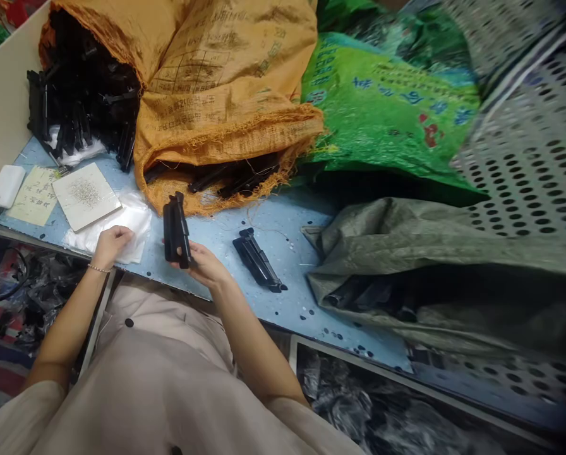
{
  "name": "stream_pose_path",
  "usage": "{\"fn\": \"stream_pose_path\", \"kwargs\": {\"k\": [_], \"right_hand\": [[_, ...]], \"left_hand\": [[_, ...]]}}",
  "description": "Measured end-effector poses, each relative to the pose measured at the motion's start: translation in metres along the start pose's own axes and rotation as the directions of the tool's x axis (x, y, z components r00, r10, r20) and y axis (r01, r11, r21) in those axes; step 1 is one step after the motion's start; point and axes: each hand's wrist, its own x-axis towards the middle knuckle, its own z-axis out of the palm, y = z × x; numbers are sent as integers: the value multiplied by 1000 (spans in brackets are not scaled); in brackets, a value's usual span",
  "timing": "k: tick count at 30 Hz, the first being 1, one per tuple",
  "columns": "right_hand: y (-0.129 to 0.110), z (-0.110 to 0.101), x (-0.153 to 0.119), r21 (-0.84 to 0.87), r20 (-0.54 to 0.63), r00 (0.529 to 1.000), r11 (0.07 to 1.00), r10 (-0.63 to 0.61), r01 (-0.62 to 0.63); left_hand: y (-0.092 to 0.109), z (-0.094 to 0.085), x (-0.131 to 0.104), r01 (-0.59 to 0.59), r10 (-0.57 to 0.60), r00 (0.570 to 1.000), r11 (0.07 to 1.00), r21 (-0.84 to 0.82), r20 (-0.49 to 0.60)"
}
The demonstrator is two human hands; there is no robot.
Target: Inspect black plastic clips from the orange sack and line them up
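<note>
My right hand (202, 262) holds a long black plastic part (175, 230) upright over the front of the blue table. My left hand (112, 245) is closed, thumb and fingers pressed together, over a stack of thin white plastic bags (138, 221); whether a bag is pinched between the fingertips is too small to tell. A pale square board (86, 196) with small specks lies on the bags. To the right of my right hand, another black part (259, 260) lies on the table.
An orange woven sack (226, 82) with black parts in its mouth stands behind. More black parts (81, 107) pile at left. A green sack (391, 107), a grey-green sack (453, 246) and perforated baskets (543, 139) fill the right. A white device (7, 186) sits beside a yellow note (34, 197).
</note>
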Motion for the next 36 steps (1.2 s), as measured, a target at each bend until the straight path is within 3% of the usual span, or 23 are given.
{"fn": "stream_pose_path", "kwargs": {"k": [3, 5, 8, 10, 12, 13, 16, 19, 23, 24, 25, 27, 29, 30, 33, 36], "right_hand": [[5, 20, 33, 107, 92, 993, 991, 67, -77], [11, 30, 55, 140, 111, 990, 984, 92, -107], [15, 33, 69, 160, 31, 996, 984, 79, -83], [14, 27, 60, 134, -15, 999, 990, 33, -31], [13, 19, 39, 102, -1, 1000, 995, 2, -2], [14, 15, 27, 96, 35, 999, 995, 14, -17], [23, 11, 0, 109, 206, 964, 975, 170, -196], [37, 19, -2, 161, 285, 917, 928, 281, -334], [45, 38, 21, 280, 214, 950, 917, 228, -284], [43, 40, 25, 301, 184, 961, 919, 208, -256], [41, 41, 27, 315, 156, 969, 920, 192, -232], [36, 38, 21, 318, 130, 976, 925, 175, -208], [33, 28, 6, 295, 159, 974, 934, 160, -201], [33, 23, -4, 274, 200, 966, 937, 164, -216], [38, 11, -32, 208, 373, 896, 919, 242, -335], [49, 11, -41, 216, 466, 829, 869, 309, -445]], "left_hand": [[0, -5, -2, 115, -116, 993, 974, -197, 7], [4, -8, -6, 57, -64, 997, 985, -161, -37], [10, -20, -14, -209, 227, 967, 967, 148, -116], [10, -31, -17, -388, 429, 903, 826, 409, -8], [9, -40, -16, -472, 485, 864, 691, 547, 134], [7, -43, -14, -479, 479, 863, 669, 568, 164], [7, -46, -10, -440, 427, 892, 750, 493, 147], [19, -43, -25, -451, 415, 893, 813, 369, 176], [42, -35, -71, -619, 500, 771, 733, 283, 394], [45, -34, -79, -633, 510, 758, 724, 274, 407], [45, -35, -85, -622, 513, 772, 730, 281, 376], [39, -42, -86, -535, 494, 845, 780, 325, 206], [28, -52, -76, -423, 438, 898, 839, 342, 36], [23, -57, -68, -389, 411, 912, 861, 328, 3], [15, -61, -50, -404, 396, 915, 883, 238, 82], [22, -53, -46, -472, 433, 878, 854, 217, 205]]}}
